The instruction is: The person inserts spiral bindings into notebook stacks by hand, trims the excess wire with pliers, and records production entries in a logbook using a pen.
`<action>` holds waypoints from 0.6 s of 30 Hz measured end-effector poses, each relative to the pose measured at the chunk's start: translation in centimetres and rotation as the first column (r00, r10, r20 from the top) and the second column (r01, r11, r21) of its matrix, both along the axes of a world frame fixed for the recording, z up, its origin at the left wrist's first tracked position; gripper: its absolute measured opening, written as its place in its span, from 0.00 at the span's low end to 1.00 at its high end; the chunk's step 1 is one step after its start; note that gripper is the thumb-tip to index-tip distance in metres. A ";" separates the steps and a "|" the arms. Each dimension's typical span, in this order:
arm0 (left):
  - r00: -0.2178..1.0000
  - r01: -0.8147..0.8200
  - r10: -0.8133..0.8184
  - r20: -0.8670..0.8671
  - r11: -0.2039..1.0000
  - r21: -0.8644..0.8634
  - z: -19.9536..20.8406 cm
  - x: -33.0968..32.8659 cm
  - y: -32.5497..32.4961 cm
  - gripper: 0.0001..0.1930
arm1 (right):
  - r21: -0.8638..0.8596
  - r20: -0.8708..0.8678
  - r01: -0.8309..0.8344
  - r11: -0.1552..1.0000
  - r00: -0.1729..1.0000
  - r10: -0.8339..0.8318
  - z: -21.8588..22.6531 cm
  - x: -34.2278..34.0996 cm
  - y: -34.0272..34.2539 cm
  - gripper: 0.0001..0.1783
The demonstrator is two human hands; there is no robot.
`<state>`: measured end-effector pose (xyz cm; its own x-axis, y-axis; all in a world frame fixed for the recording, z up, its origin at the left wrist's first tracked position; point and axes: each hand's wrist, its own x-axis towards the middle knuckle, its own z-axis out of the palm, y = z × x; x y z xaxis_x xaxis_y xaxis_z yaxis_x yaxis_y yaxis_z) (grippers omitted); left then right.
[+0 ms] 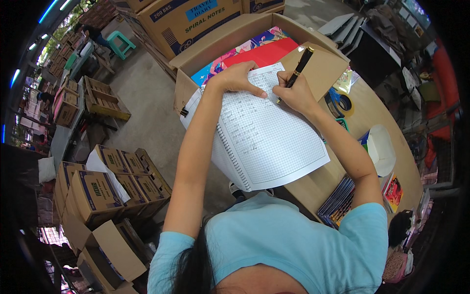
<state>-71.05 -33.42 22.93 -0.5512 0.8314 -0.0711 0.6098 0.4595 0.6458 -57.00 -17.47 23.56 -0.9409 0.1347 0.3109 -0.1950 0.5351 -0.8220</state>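
Note:
A spiral notebook (269, 142) with a grid-ruled page lies slanted in front of me, its upper part against an open carton (181, 90). Handwriting fills the top and left of the page. Across the notebook's upper edge, my left hand (237, 78) holds it, with the thumb on the paper. A black pen with gold trim (302, 66) is pinched in my right hand (297, 93), its tip at the written lines. A black binder clip (184, 112) sits at the notebook's left corner. Red (267, 51) and floral covers show inside the carton.
On the table (374, 115) to my right are a tape roll (345, 102), a white tray (382, 149) and a row of dark patterned items (338, 198). Stacked cartons (196, 22) rise beyond; more cartons (112, 186) stand at left. A green stool (120, 44) is farther off.

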 end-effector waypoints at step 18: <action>1.000 -0.018 0.018 0.008 1.000 -0.003 -0.1 0.1 0.0 0.43 | 0.061 -0.061 0.035 0.998 0.998 -0.031 -0.5 -0.4 0.0 0.16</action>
<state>-70.93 -33.44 22.87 -0.5656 0.8210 -0.0784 0.5959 0.4725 0.6493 -57.40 -17.45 23.11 -0.9155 0.1442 0.3757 -0.2245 0.5917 -0.7743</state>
